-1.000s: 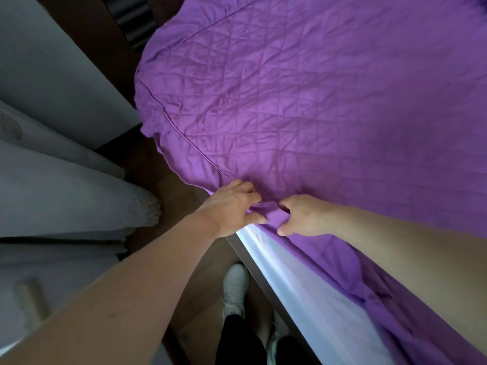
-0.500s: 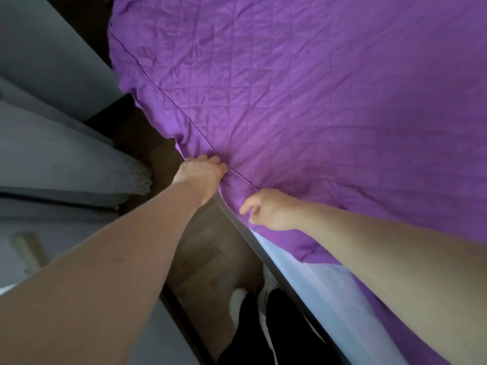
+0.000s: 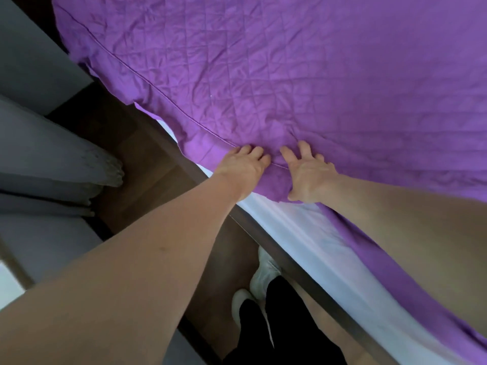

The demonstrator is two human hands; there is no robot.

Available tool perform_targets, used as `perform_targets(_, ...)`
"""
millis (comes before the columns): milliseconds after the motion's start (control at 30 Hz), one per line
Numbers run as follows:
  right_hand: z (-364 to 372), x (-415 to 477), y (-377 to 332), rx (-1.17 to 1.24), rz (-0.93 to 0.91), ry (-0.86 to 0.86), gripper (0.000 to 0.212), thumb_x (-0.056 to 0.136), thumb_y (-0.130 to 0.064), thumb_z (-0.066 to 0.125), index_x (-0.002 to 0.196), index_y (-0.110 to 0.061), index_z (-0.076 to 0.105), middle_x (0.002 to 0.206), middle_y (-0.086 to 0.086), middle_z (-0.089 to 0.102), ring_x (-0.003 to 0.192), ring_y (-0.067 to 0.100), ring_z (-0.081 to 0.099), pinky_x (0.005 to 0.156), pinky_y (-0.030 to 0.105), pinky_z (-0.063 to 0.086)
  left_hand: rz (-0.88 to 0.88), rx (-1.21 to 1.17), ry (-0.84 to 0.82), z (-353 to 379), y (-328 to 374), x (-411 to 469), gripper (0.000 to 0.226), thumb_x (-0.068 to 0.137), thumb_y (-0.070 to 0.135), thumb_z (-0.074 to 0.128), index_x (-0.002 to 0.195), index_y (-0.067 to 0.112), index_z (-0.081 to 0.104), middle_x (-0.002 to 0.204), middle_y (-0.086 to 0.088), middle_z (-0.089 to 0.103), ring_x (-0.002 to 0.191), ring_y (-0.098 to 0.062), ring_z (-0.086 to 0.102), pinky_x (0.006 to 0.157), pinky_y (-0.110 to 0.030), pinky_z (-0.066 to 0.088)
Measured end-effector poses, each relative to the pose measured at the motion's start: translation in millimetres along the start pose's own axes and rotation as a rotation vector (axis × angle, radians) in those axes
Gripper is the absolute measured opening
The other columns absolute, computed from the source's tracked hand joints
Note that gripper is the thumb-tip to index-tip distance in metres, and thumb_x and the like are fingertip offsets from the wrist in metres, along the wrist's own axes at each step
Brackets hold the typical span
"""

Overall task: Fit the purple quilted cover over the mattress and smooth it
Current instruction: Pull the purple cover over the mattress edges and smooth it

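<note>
Matt quilted cloth cover (image 3: 290, 75), smooth white mattress (image 3: 303, 238).

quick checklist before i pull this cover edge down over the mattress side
1. Left hand on the cover: ok, fingers curled into it at the piping.
2. Right hand grip: ok, fingers on top, thumb at the skirt's edge.
3. Mattress side covered: not ok, white side bare below both hands.
4. Top smooth: not ok, creases fan out near the hands.
5. Far corner seated: cannot tell, the skirt hides it.
</note>
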State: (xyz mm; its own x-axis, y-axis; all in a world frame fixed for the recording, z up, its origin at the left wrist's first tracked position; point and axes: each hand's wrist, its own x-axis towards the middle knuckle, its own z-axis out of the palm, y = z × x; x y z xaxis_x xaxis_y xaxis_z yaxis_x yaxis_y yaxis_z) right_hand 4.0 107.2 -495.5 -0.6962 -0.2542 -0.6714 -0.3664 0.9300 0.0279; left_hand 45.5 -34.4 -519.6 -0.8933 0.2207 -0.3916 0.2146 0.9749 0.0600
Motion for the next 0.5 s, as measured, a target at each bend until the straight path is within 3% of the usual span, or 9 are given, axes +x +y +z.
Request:
perform_targets(133, 17.1, -15.5, 16.5, 0.031, -0.011, 0.205, 0.067, 0.086, -0.002, 0.05, 0.142, -0.018, 0.017, 0.134, 0.015, 0.034, 0.113, 0.038, 0.053, 0.089, 0.046, 0.046, 0.019, -0.019, 0.05, 7.2, 28.5, -3.9, 0.064, 0.091, 0.015, 0.049, 0.147, 0.018, 0.017, 0.145, -0.003, 0.029, 0.135, -0.025, 0.029, 0.11, -0.036, 0.03)
perform_targets(233, 27.2, -21.3, 27.6, -0.006, -0.017, 0.28, 0.045, 0.091, -0.002, 0.037, 0.135, -0.009, 0.03, 0.123, 0.019, 0.051, 0.109, 0.038, 0.058, 0.086, 0.044, 0.047, 0.047, -0.07, 0.112, 12.3, 48.0, -5.3, 0.063, 0.092, 0.025, 0.048, 0.147, 0.018, 0.019, 0.146, -0.003, 0.03, 0.135, -0.025, 0.029, 0.11, -0.036, 0.027)
perform_targets(300, 33.0, -24.1, 32.5, -0.011, -0.069, 0.3, 0.035, 0.094, -0.006, 0.038, 0.128, -0.007, 0.039, 0.12, 0.018, 0.058, 0.108, 0.037, 0.06, 0.084, 0.042, 0.048, 0.028, -0.102, 0.143, 12.9, 60.4, -3.7, 0.056, 0.092, 0.028, 0.048, 0.143, 0.018, 0.028, 0.141, -0.004, 0.035, 0.132, -0.026, 0.033, 0.108, -0.036, 0.029)
perform_targets(400, 43.8, -35.6, 34.9, 0.043, -0.172, 0.241, 0.027, 0.095, -0.013, 0.045, 0.121, -0.009, 0.048, 0.118, 0.016, 0.062, 0.107, 0.036, 0.06, 0.081, 0.037, 0.047, -0.018, -0.07, 0.145, 10.6, 72.0, -5.6, 0.037, 0.093, 0.015, 0.041, 0.129, 0.018, 0.046, 0.127, -0.004, 0.046, 0.121, -0.027, 0.041, 0.1, -0.036, 0.034)
perform_targets(500, 53.2, -45.3, 35.3, 0.094, -0.302, 0.184, 0.014, 0.093, -0.016, 0.05, 0.105, -0.012, 0.057, 0.113, 0.015, 0.064, 0.104, 0.035, 0.06, 0.078, 0.034, 0.045, -0.047, -0.032, 0.105, 9.8, 67.9, -19.4, 0.038, 0.088, 0.005, 0.04, 0.121, 0.019, 0.053, 0.12, -0.003, 0.05, 0.117, -0.026, 0.044, 0.098, -0.036, 0.036)
